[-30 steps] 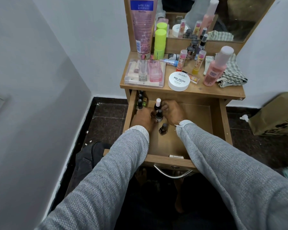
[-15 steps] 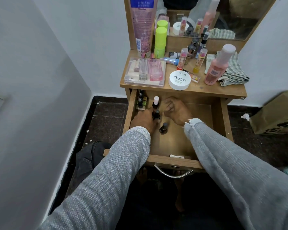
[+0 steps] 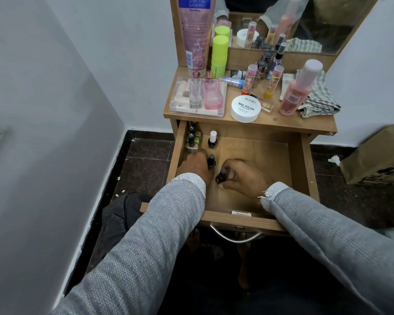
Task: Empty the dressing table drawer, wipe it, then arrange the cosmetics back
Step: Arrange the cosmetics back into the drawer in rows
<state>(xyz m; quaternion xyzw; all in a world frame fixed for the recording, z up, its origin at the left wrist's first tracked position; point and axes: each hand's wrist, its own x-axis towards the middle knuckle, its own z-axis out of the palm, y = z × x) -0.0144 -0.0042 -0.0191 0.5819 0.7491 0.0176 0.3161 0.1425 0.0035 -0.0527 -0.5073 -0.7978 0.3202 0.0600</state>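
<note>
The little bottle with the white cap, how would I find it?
Look in the open drawer under the tabletop, toward its back left. The bottle stands upright just beyond the left hand. Its neighbours have black caps; only this one's is white.

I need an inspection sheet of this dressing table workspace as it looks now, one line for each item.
Surface: open wooden drawer, floor mostly bare; right half holds nothing.
Job's things: white-capped nail polish bottle upright near the drawer's back; dark bottles in the back left corner; two black-capped bottles at the hands.
Clutter: tabletop crowded: nail polish remover tub, clear box, pink bottle, green tube, striped cloth.
Grippers: left hand beside a black-capped bottle, grasp unclear; right hand fingers closed on another small bottle.
Cables: nothing seen.
Surroundings: white walls, dark tiled floor, brown paper bag at right, mirror behind.
</note>
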